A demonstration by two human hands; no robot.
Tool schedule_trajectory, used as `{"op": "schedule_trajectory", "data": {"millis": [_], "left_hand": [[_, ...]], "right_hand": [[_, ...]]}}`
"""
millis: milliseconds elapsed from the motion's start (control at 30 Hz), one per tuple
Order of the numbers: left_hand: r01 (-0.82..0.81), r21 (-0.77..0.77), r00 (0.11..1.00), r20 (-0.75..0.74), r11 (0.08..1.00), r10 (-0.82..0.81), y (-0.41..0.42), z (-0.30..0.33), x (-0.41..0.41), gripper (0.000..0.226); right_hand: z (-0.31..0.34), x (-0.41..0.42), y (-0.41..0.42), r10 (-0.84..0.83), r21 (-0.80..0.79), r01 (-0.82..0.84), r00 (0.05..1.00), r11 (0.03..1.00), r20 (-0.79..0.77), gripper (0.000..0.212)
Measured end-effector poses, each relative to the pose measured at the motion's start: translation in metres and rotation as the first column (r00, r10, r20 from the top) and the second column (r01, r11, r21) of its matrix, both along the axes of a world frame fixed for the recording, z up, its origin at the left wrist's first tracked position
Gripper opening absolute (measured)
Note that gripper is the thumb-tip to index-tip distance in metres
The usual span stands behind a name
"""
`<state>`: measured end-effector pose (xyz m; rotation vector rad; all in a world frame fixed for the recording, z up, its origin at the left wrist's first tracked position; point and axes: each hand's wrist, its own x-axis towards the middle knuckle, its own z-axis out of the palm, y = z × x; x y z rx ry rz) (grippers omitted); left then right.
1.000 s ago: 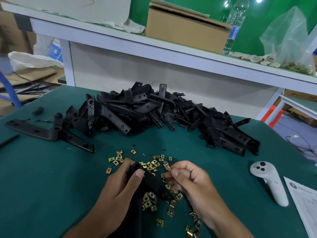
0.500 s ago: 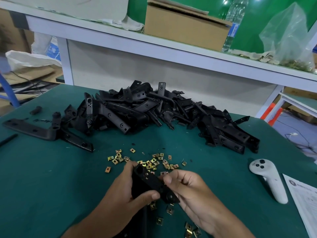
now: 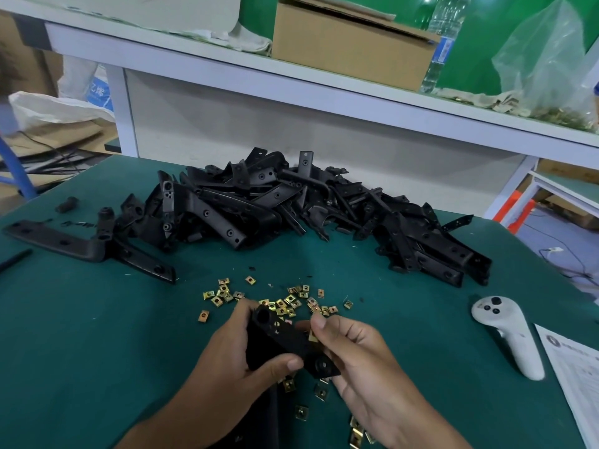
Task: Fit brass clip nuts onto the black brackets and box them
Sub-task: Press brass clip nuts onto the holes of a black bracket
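The left hand point(image 3: 233, 358) grips a black bracket point(image 3: 285, 343) with its fingers curled round it, thumb on the lower face. The right hand point(image 3: 353, 361) is just beside it and pinches a brass nut point(image 3: 313, 335) against the bracket's right edge; the nut seems to be only at the start of the slot, not fully seated. Under and just beyond both hands lie the loose nuts point(image 3: 291, 301), scattered on the green table point(image 3: 81, 335), with some more below the right wrist. Further beyond the hands is the big pile point(image 3: 291, 209) of brackets, none of them showing brass, so the task looks to be at an early stage: most brackets wait for nuts, and nothing is visibly boxed. A cardboard box point(image 3: 346, 43) stands on the shelf far beyond the hands, but whether it is the packing box cannot be told. To the right of the right hand lie a white controller point(image 3: 509, 338) and a paper point(image 3: 577, 384) near the table edge. To the left of the left hand the table has bare room.
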<state>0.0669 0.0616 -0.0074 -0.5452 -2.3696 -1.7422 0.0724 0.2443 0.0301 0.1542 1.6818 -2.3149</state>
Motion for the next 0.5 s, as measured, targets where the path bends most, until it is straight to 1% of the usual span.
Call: {"op": "schedule_trajectory", "data": {"millis": [67,167,233,267,367,433,500], "left_hand": [[-0.003,0.004,1.0,-0.005,1.0,0.003,0.0003,-0.0005,0.0002,0.048],[-0.01,-0.002,1.0,-0.009,1.0,0.01,0.0003,-0.0003,0.0007,0.049],[-0.005,0.004,1.0,-0.006,1.0,0.005,0.0006,0.0,0.0013,0.047],[-0.004,0.004,1.0,-0.008,1.0,0.004,0.0008,0.0004,0.0014,0.046],[-0.02,0.003,1.0,-0.007,1.0,0.02,0.0013,0.0016,0.002,0.047],[-0.039,0.015,0.999,0.002,0.999,0.039,0.0016,0.001,0.0022,0.048],[-0.06,0.015,0.998,0.003,0.998,0.06,0.0016,0.0003,0.002,0.05]], "right_hand": [[0.0002,-0.0001,0.0,-0.006,0.003,0.006,1.0,1.0,-0.008,0.026],[-0.0014,0.0,-0.0014,-0.018,0.004,0.018,1.0,1.0,0.003,0.042],[-0.0016,0.0005,-0.0021,-0.041,0.013,0.041,0.999,0.999,0.003,0.047],[-0.0014,0.0013,-0.0026,-0.051,0.019,0.051,0.999,0.999,-0.004,0.045],[0.0012,0.0038,-0.0041,-0.051,0.093,0.055,0.997,0.994,-0.051,0.026],[0.0024,0.0042,-0.0028,-0.044,0.142,0.054,0.996,0.988,-0.071,0.025],[0.0036,0.0032,0.0015,-0.014,0.142,0.024,0.997,0.99,-0.072,0.023]]}}
